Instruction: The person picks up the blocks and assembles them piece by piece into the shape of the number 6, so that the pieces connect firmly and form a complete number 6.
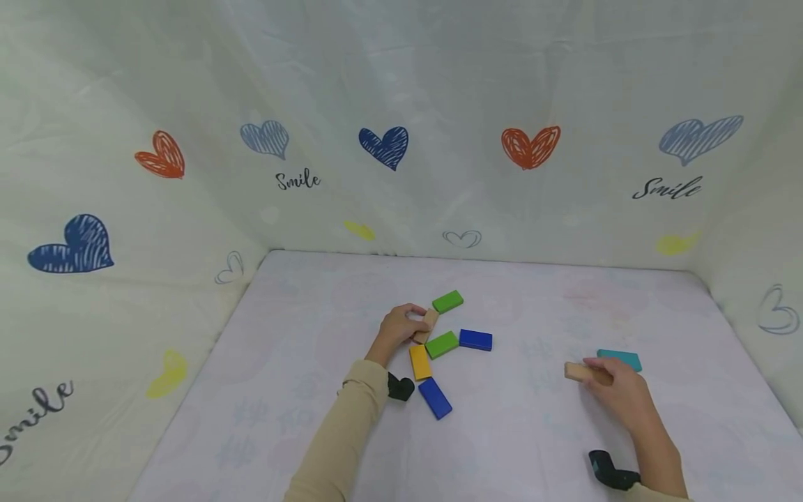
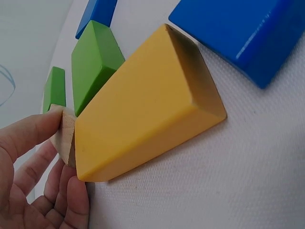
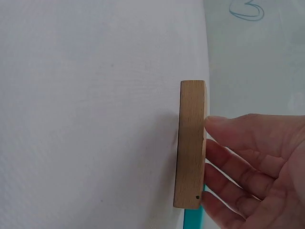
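Note:
My left hand (image 1: 398, 328) pinches a plain wooden block (image 1: 429, 322) on the table, between thumb and fingers. One end of that block is close to the yellow block (image 2: 138, 105) in the left wrist view. A green block (image 1: 442, 345) lies beside it, and a second green block (image 1: 448, 301) sits just beyond its far end. Over on the right, my right hand (image 1: 621, 390) grips another plain wooden block (image 3: 191, 143) by its side. A turquoise block (image 1: 620, 360) lies close behind that hand, partly hidden.
Two blue blocks lie near the left group: one blue block (image 1: 475, 339) to the right, another blue block (image 1: 436, 398) nearer me. The white table (image 1: 527, 418) meets a heart-printed cloth wall (image 1: 464, 195) at the back and sides. Black straps are on both wrists.

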Tool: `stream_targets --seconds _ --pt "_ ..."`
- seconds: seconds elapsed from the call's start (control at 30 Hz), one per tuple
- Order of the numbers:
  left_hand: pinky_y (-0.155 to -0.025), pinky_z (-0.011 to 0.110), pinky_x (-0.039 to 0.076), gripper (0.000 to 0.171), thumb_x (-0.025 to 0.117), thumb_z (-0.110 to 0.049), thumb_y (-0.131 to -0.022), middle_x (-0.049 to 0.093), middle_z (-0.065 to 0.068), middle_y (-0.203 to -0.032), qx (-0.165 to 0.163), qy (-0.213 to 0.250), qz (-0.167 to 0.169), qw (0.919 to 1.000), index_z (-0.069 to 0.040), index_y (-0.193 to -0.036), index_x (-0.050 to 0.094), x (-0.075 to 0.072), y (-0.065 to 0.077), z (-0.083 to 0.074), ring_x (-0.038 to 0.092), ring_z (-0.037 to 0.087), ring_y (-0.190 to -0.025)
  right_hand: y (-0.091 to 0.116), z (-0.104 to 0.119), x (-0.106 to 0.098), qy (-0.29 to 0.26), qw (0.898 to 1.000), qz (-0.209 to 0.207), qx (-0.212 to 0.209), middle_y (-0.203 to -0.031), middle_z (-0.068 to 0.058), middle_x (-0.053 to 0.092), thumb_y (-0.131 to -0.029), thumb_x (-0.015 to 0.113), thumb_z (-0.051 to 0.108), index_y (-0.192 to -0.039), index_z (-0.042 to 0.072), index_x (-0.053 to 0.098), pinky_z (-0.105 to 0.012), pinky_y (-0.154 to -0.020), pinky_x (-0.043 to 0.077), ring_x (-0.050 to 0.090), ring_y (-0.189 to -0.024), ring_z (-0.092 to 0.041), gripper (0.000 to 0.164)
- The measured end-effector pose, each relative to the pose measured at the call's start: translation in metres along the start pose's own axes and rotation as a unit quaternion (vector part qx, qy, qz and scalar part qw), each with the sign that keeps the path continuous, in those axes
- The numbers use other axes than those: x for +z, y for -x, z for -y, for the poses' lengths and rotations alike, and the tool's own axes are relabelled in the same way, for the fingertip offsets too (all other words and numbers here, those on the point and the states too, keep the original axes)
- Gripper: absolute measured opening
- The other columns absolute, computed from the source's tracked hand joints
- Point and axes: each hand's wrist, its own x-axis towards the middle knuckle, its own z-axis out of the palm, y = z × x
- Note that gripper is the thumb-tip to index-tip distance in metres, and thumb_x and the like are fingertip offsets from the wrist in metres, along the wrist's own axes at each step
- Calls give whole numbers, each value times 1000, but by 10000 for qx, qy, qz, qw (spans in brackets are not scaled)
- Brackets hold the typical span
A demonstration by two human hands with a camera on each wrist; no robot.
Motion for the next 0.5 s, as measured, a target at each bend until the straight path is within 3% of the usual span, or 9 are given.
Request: stream_targets --seconds 0.5 --pt "-50 20 39 31 74 -22 -79 61 10 -99 -16 -16 -24 10000 -14 -108 66 1 -3 2 49 14 -62 -5 -1 2 281 9995 157 48 -118 -35 47 -82 65 10 -117 -11 55 -62 -89 37 43 -108 -49 42"
